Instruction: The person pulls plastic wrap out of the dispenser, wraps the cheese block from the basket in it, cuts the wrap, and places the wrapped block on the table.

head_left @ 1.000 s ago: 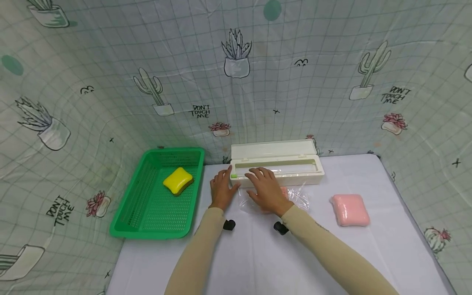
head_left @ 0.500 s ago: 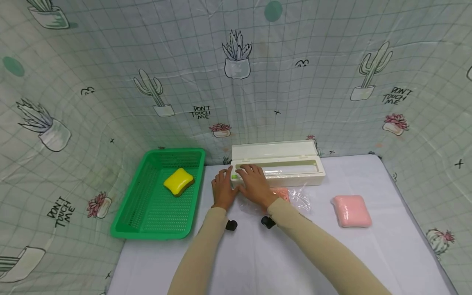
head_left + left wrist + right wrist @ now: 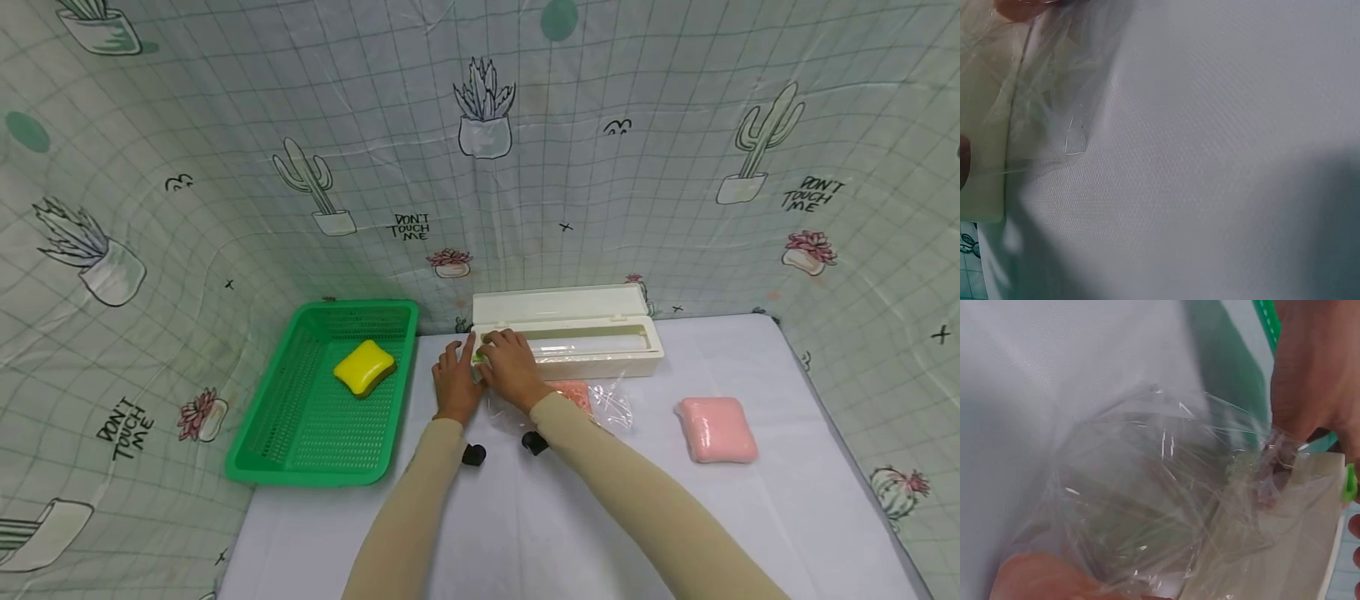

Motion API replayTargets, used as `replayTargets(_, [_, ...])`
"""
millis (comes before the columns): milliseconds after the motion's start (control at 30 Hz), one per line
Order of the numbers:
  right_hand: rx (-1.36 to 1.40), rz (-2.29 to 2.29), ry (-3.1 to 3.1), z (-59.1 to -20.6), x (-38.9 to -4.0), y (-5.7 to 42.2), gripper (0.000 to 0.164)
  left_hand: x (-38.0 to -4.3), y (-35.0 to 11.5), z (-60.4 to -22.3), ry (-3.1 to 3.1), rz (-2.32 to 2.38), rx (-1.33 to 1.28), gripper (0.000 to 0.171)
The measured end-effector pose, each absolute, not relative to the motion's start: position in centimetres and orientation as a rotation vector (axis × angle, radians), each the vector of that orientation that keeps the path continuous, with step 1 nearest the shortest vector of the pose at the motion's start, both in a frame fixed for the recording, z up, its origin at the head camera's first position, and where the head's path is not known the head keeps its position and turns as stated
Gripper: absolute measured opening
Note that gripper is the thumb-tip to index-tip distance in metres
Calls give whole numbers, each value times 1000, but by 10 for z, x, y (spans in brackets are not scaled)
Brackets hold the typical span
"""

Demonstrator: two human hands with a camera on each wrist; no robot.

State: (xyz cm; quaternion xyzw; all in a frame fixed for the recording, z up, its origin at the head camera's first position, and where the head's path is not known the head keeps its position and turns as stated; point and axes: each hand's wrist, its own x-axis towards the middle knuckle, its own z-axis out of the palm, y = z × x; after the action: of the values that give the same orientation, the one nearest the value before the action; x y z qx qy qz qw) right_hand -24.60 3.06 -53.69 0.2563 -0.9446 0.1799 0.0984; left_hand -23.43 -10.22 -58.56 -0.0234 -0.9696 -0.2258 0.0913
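Note:
A white cling film dispenser (image 3: 600, 365) stands at the back of the table, lid raised, with a film roll inside. My left hand (image 3: 455, 385) grips its left end. At that same end, my right hand (image 3: 512, 367) has its fingers curled over the small green slide cutter (image 3: 1350, 481), which it mostly hides in the head view. Loose cling film (image 3: 1147, 487) hangs from the front and spreads over the table. A pink-orange block (image 3: 573, 395) lies by the film, partly hidden by my right arm.
On the left, a green basket (image 3: 322, 479) holds a yellow wrapped sponge (image 3: 363, 367). A pink wrapped block (image 3: 717, 429) lies on the white table (image 3: 585, 533) to the right. A patterned curtain (image 3: 570, 192) rises close behind the dispenser.
My right hand has moved left along the dispenser to the green slide cutter, and its fingers have curled there. More of the pink-orange block shows. My left hand has stayed at the left end.

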Motion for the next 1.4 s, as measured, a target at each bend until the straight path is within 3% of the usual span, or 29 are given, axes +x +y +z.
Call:
replayTargets(300, [684, 494, -2778, -537, -252, 23, 8, -236, -101, -583, -2922, -610, -29, 83])
replayTargets(1400, [749, 277, -2677, -548, -254, 51, 10, -237, -104, -579, -2938, -354, -31, 87])
